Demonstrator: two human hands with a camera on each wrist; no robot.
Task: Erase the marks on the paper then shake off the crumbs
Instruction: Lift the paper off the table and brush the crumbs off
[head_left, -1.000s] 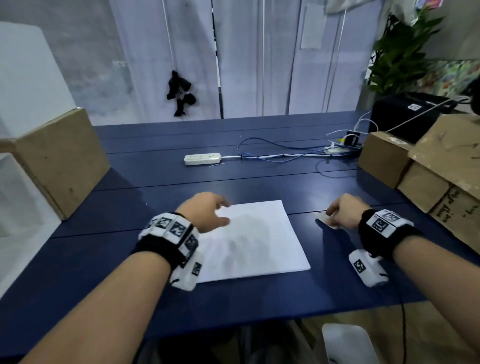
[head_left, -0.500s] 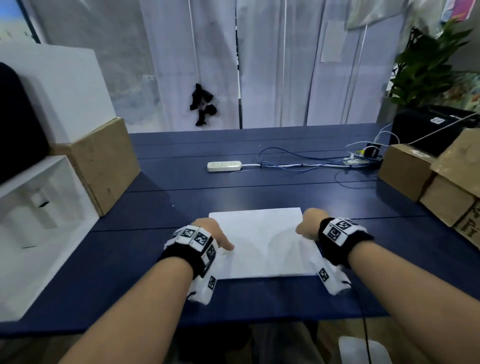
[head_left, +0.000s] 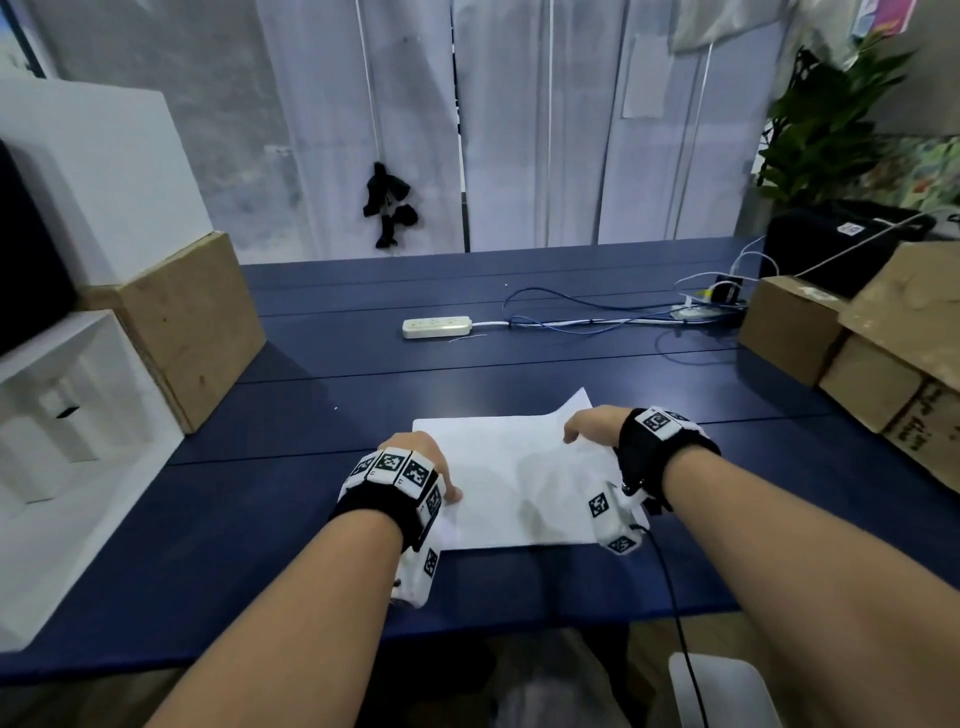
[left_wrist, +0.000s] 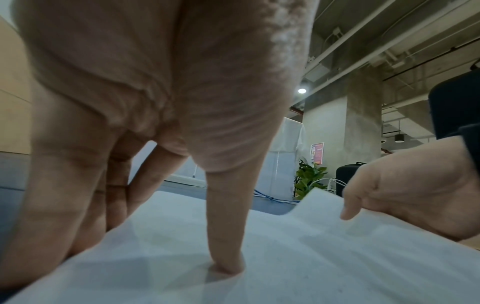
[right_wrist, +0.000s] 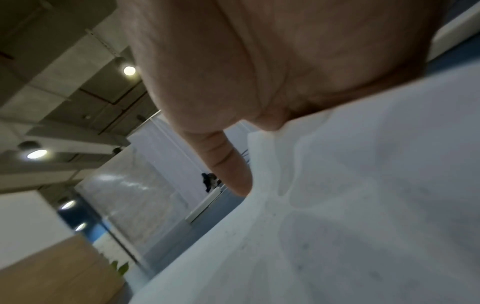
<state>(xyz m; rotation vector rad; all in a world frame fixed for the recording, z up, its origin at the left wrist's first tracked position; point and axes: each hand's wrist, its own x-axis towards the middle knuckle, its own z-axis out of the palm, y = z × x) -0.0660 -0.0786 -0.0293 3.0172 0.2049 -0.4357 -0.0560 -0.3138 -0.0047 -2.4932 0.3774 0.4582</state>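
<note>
The white paper (head_left: 514, 483) lies on the blue table (head_left: 363, 364) in front of me. My left hand (head_left: 441, 480) holds its left edge. The thumb (left_wrist: 226, 246) presses on top of the paper (left_wrist: 285, 257) and the fingers reach under the edge. My right hand (head_left: 582, 434) pinches the right edge and has raised it, so the far right corner curls up off the table. In the right wrist view the thumb (right_wrist: 231, 164) lies on top of the paper (right_wrist: 350, 216), and the sheet hides the other fingers. No eraser shows.
A white power strip (head_left: 436, 328) and loose cables (head_left: 597, 317) lie farther back on the table. Cardboard boxes (head_left: 789, 332) stand at the right edge, and a wooden box (head_left: 192, 322) and a white shelf (head_left: 78, 415) at the left.
My right hand left a small white thing right of the paper, came to the right edge and lifted it. My left hand slid back to the left edge.
</note>
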